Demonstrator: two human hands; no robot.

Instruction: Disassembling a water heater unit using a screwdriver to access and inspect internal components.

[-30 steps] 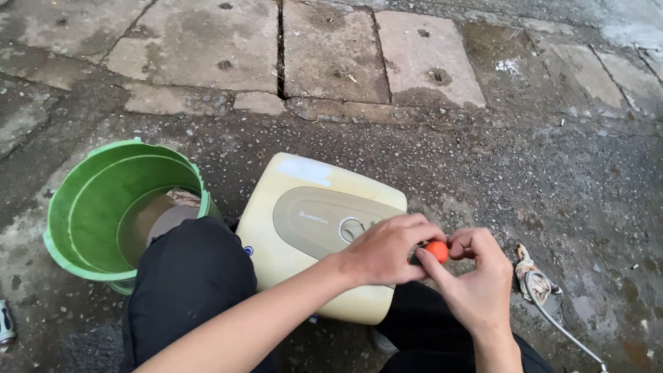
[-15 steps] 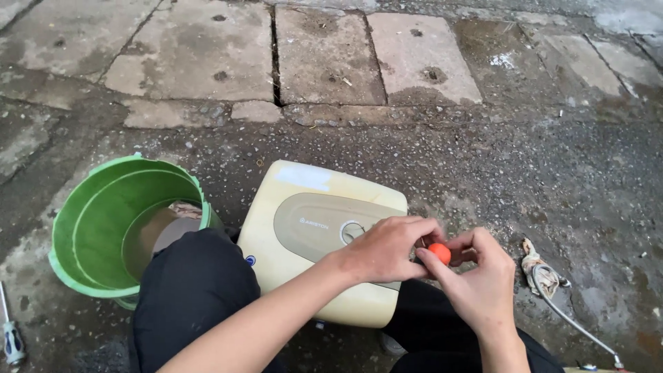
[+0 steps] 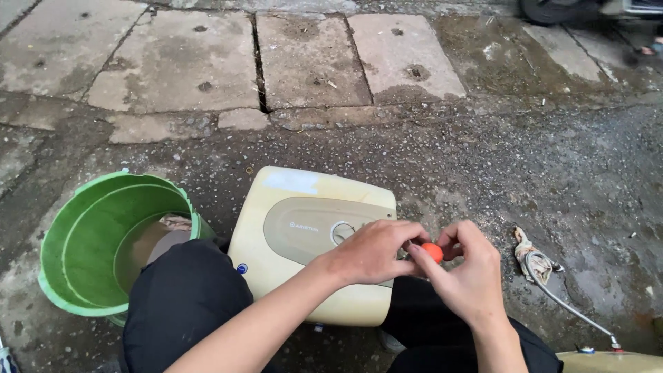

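Both hands meet on a small orange cap (image 3: 432, 252).
Left hand (image 3: 373, 250) and right hand (image 3: 469, 273) keep their fingers pinching it, unmoved, over the cream water heater (image 3: 304, 228); green bucket (image 3: 76, 235) left.

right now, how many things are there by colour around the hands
green: 1, the bucket
cream: 1, the heater casing
orange: 1, the small round piece pinched between the left hand and right hand
grey: 1, the hose with rag
total: 4
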